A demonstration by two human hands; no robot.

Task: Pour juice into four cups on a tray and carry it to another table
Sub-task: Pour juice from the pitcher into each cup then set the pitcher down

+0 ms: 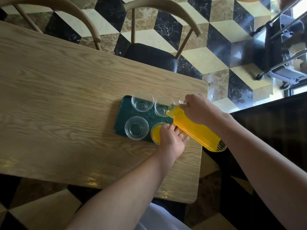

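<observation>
While the right hand (197, 108) gripped the tilted juice carafe (196, 130), the open left hand (172, 136) steadied it beneath. Its spout met the far-right cup (163, 106); a slow tilt would probably avoid splashing.

The left hand (172, 136) hides part of the filled cup (157, 133); at eleven o'clock, the chair (54, 7) is cut off.

I have 1 view only, from a wide-angle camera worn on the head. It looks steeply down and forward over the light wooden bench (66, 100), close enough that both forearms fill the lower frame, with the patterned cube-tiled floor (199, 52) beyond.
</observation>
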